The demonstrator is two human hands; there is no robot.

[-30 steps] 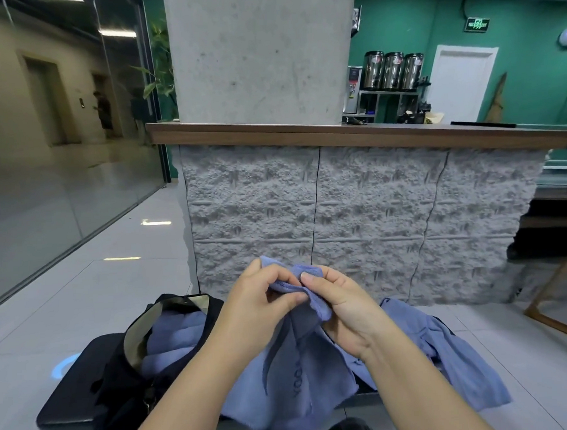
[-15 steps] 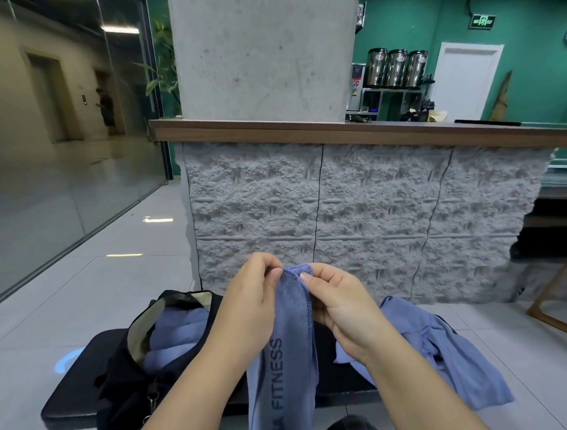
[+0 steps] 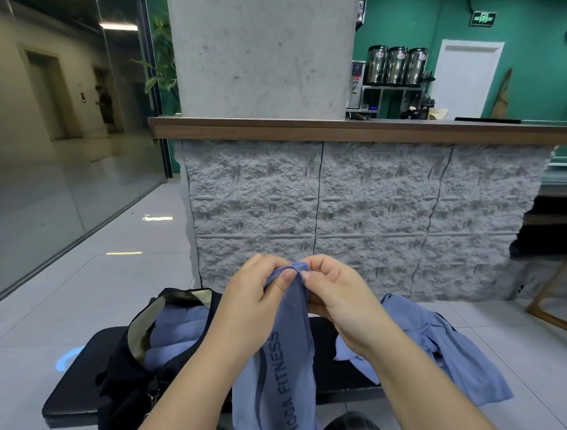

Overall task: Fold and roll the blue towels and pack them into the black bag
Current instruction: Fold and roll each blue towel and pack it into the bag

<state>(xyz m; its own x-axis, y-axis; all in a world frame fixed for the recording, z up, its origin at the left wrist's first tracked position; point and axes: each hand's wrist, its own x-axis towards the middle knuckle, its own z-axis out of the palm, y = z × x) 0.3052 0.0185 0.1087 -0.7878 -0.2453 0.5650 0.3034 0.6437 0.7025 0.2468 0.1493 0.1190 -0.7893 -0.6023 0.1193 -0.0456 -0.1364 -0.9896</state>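
Note:
A blue towel (image 3: 281, 369) printed "YOGA FITNESS" hangs straight down in front of me, folded lengthwise. My left hand (image 3: 256, 299) and my right hand (image 3: 339, 299) both pinch its top edge, thumbs almost touching. The black bag (image 3: 127, 381) stands open on the left of a black bench (image 3: 79, 389), with rolled blue towels (image 3: 177, 331) inside it. Another loose blue towel (image 3: 441, 347) lies crumpled on the bench's right end and drapes over its edge.
A grey rough-stone counter (image 3: 356, 212) with a wooden top and a concrete pillar (image 3: 263, 54) stands just behind the bench. A glass wall (image 3: 64, 142) runs along the left. A wooden chair leg (image 3: 555, 298) shows at the right. Pale floor tiles surround the bench.
The towel, bunched between my hands a second ago, now hangs straight and folded lengthwise. Both hands have risen slightly and drawn together at its top edge.

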